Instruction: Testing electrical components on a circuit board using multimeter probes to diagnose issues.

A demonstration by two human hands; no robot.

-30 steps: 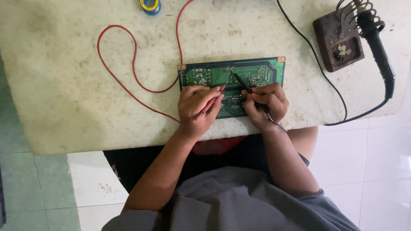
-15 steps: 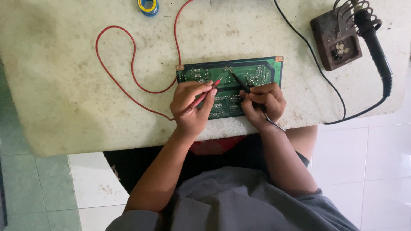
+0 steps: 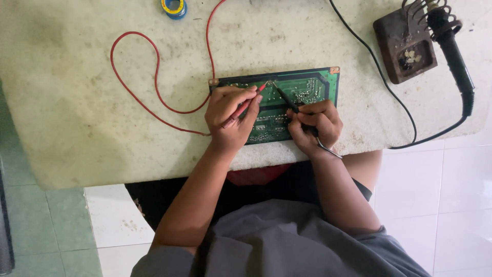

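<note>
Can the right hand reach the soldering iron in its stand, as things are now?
Probably yes, but not at once. The right hand holds the black probe on the green circuit board. The soldering iron rests in its stand on that side, with only bare tabletop and a black cable between.

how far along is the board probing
Set up: green circuit board lies flat on the table. In hand: left hand holds the red probe, right hand the black probe, both tips on the board's upper middle. Left: soldering iron sits unused in its stand.
</note>
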